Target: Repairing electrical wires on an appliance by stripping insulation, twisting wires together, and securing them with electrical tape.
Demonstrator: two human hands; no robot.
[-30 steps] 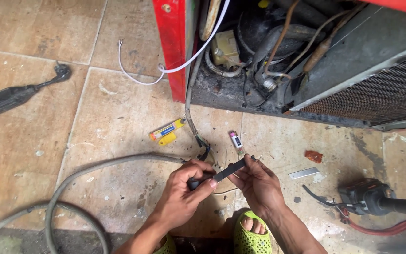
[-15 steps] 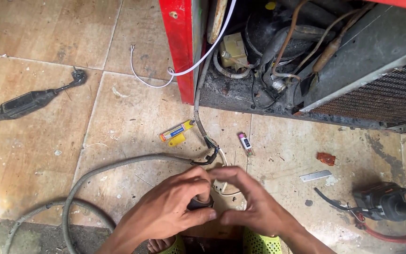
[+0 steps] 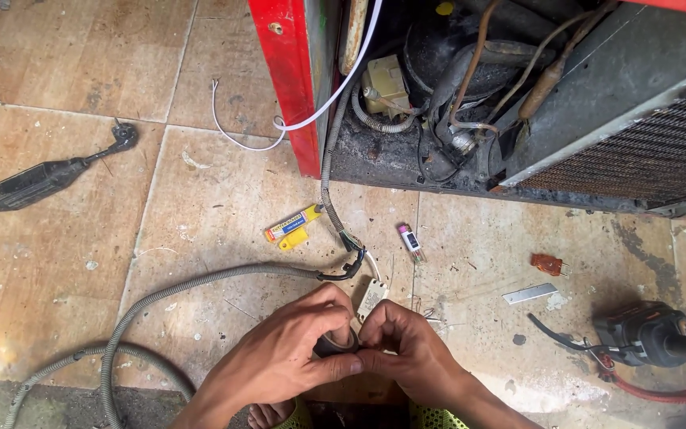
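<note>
Both hands meet low in the head view, over the tan tiled floor [image 3: 73, 262]. The left hand [image 3: 291, 349] has thumb and fingers closed around a small dark roll of tape [image 3: 335, 344], which sits between the two hands. The right hand [image 3: 406, 349] curls in against it from the other side, fingertips pinched at the roll's edge; what exactly they pinch is hidden.

Just beyond the roll of tape lies a small pale oblong part [image 3: 372, 299], touching the end of a grey corrugated cable [image 3: 200, 282] that loops away to the left of the roll and back toward the near edge. A yellow utility knife [image 3: 293, 228] lies farther out, to the left of the cable's black connector [image 3: 348, 266]. A small white and pink lighter-like tube [image 3: 410, 241] rests to the right of that connector. A bare metal blade [image 3: 529, 294], a small orange plug [image 3: 547, 264] and a black power tool with a red cord [image 3: 645, 338] lie well right of the roll. A black soldering-style tool [image 3: 37, 181] lies far left. Farthest back stands the red appliance cabinet [image 3: 287, 79], its dark compressor [image 3: 446, 56] exposed.
</note>
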